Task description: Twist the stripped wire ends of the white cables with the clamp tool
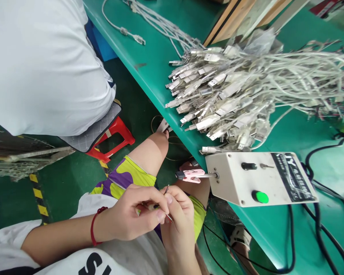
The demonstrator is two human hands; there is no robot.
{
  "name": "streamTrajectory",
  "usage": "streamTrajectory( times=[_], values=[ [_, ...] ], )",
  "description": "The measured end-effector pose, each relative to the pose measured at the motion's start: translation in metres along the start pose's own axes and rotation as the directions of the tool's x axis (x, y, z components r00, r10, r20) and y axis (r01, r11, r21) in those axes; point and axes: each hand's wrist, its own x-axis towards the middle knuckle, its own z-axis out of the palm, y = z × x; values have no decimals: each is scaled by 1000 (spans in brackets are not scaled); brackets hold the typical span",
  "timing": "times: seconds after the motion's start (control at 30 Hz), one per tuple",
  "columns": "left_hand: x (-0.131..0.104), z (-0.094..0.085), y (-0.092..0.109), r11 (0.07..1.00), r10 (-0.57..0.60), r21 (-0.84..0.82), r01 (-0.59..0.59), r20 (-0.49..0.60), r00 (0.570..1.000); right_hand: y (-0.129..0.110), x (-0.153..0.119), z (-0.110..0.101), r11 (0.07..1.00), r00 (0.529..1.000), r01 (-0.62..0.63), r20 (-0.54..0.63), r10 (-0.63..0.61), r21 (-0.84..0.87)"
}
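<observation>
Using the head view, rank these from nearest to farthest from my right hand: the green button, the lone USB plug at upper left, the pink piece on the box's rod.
1. Pink piece: just beyond the right hand.
2. Green button: to the right, on the beige box.
3. Lone USB plug: upper left, on the green table.

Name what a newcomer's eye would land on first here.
Probably the big heap of pale USB cables on the green table, upper right of the middle. Next, the white box with its bright green button, at the table's edge just below the heap. Lower down, the left hand and right hand pinch thin wires above the lap.
</observation>
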Motion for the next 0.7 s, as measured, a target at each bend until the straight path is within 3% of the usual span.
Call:
streamTrajectory(
  times=[0.13,0.27,0.57,0.7],
  values=[
    [-1,1,0,990,15,139,3,-125,992,-5,-5,-2,966,982,156,-77,-175,-208],
    [-1,2,-4,993,-14,112,35,-184,983,-11,-8,1,910,943,328,35,-331,-253],
    [5,5,-5,995,-92,3,95,-231,969,-8,-1,0,915,957,269,-22,-288,-300],
    [6,6,-7,994,-113,-23,111,-250,962,-15,4,2,919,948,254,-113,-298,-300]
  ],
)
